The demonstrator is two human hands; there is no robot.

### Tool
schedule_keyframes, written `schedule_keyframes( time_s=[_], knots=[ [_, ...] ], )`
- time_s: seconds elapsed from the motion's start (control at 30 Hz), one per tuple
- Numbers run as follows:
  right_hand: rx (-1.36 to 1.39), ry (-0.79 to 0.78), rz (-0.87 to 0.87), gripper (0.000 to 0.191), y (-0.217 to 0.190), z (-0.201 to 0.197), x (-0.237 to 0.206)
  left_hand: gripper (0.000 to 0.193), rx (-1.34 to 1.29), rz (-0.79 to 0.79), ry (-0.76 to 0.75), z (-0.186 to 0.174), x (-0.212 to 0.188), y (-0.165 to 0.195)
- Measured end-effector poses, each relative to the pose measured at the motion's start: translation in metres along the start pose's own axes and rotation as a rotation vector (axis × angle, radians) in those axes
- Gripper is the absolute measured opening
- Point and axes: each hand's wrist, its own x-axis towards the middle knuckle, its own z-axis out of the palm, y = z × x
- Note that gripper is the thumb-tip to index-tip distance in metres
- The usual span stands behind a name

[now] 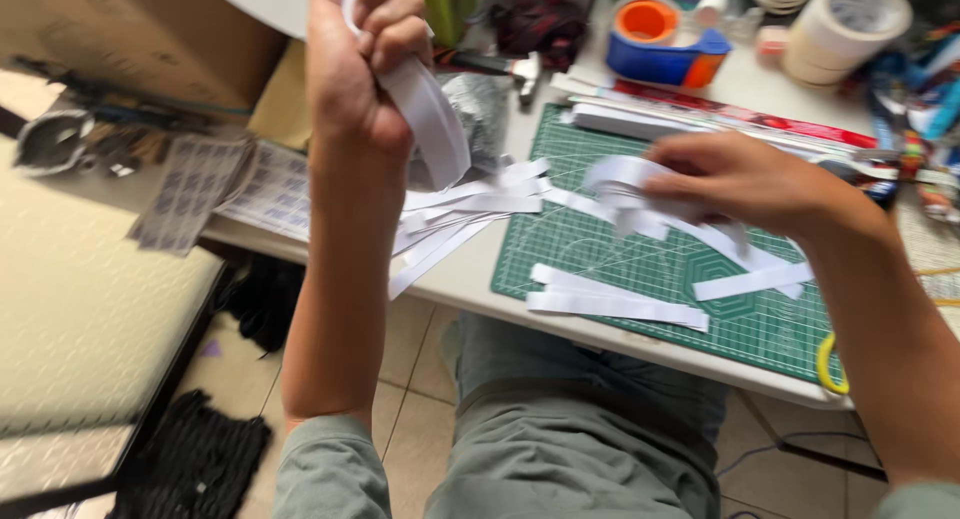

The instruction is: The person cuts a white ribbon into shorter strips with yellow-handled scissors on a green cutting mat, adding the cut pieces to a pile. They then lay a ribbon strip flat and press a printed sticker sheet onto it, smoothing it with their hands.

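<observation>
**Paper strips in both hands**

Grey trousers (560, 439) are showing below the table edge. Above them, the left hand (355, 64) is clenching a looped white paper strip (432, 119), raised over the table (470, 274). The right hand (745, 179) is pinching curled strips (625, 184) over the green cutting mat (640, 259), with loose strips (610, 304) lying around.

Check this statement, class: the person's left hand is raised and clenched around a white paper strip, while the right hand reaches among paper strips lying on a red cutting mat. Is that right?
Not quite. The cutting mat is green, not red, as the head view shows. The rest stands: the left hand is raised and clenched around a white paper strip, and the right hand reaches among paper strips lying on the mat.
</observation>
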Motion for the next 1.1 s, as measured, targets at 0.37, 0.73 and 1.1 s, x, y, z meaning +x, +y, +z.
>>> schedule_keyframes(
  time_s=[0.37, 0.73, 1.1],
  knots=[
    [-0.154, -0.383, -0.409, 0.036, -0.056, 0.095, 0.178, 0.034, -0.046, 0.191, 0.159, 0.074, -0.088, 0.031],
    [-0.716, 0.174, -0.625, 0.022, -0.016, 0.116, 0.168, 0.030, 0.704, 0.071, 0.000, 0.032, -0.083, 0.018],
    [0.748, -0.392, -0.170, 0.072, -0.035, 0.076, 0.108, 0.029, 1.233, -0.828, -0.037, -0.002, -0.086, -0.033]
  ],
)
